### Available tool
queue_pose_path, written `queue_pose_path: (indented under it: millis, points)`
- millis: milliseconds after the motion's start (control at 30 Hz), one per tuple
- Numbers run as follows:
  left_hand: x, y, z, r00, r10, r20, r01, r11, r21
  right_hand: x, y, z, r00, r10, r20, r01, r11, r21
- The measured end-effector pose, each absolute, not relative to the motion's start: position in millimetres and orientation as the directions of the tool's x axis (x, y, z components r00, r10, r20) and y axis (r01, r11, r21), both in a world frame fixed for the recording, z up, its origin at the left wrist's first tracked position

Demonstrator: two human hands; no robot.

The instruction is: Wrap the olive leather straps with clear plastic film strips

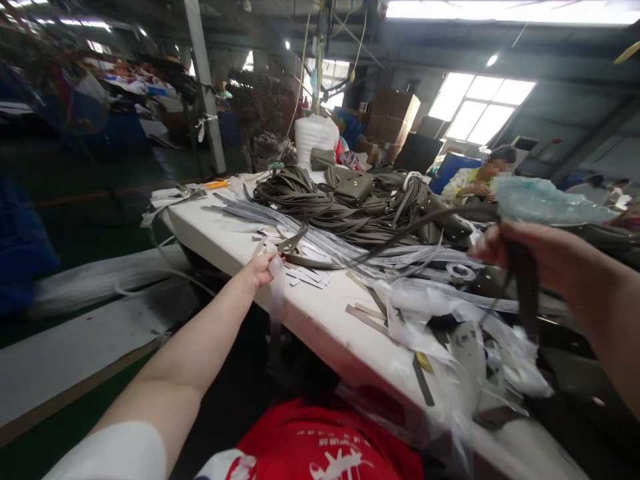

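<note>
At the near edge of the table, my left hand (263,270) is closed on a translucent plastic strip (277,293) that hangs down over the edge. Just beyond those fingers lies the end of a dark olive strap (307,262). My right hand (520,248), blurred by motion and raised above the right side of the table, is closed on a dark strap (523,283). Part of that strap hangs below the hand, and another stretch arcs left over the pile. A large heap of olive straps (310,200) sits between and beyond both hands.
Paper scraps (305,275) lie on the white table (320,313). Crumpled clear plastic (425,307) and a tape roll (460,271) are at right. Olive pouches (354,189) rest on the heap. Across the table sits another person (475,183). A white foam roll (315,140) stands behind.
</note>
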State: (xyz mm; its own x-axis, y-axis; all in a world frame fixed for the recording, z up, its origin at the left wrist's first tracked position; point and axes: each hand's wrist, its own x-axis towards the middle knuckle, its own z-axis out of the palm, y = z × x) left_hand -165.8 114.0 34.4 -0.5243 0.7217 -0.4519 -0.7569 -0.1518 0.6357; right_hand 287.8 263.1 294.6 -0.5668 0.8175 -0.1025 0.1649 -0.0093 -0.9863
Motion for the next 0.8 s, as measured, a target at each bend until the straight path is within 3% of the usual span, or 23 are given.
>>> queue_pose_path:
  millis: [67, 133, 233, 333, 400, 467, 600, 800]
  points:
    - [-153.5, 112.3, 32.2, -0.493, 0.731, -0.472, -0.736, -0.060, 0.674, 271.3, 269.5, 299.2, -0.354, 0.926, 0.134, -0.128, 0.094, -0.987]
    - [-139.1, 107.4, 32.9, -0.482, 0.743, -0.465, -0.696, -0.002, 0.718, 258.4, 268.6, 292.0, -0.284, 0.938, 0.199, -0.224, 0.137, -0.965]
    - [-111.7, 89.5, 40.6, -0.487, 0.775, -0.403, -0.618, 0.020, 0.786, 246.1, 248.8, 258.5, -0.505, 0.861, 0.062, -0.089, 0.020, -0.996]
    - [-75.4, 58.4, 56.7, -0.418, 0.875, -0.246, -0.504, 0.003, 0.864, 236.2, 214.4, 211.4, -0.686, 0.723, -0.082, 0.032, -0.082, -0.996]
    - [-48.0, 35.3, 70.2, -0.238, 0.971, -0.022, -0.353, -0.066, 0.933, 228.1, 192.0, 181.0, -0.692, 0.714, -0.100, 0.011, -0.129, -0.992]
    - [-21.7, 15.8, 81.8, -0.045, 0.998, 0.046, -0.293, -0.058, 0.954, 218.9, 175.0, 153.8, -0.679, 0.727, -0.103, -0.037, -0.174, -0.984]
    - [14.6, -3.2, 82.1, 0.168, 0.978, -0.122, -0.251, 0.162, 0.954, 203.1, 158.4, 111.1, -0.626, 0.777, -0.062, -0.116, -0.171, -0.978]
    - [27.8, 1.9, 40.2, -0.123, 0.944, -0.308, -0.271, 0.266, 0.925, 195.0, 146.6, 77.9, -0.414, 0.910, 0.005, -0.223, -0.096, -0.970]
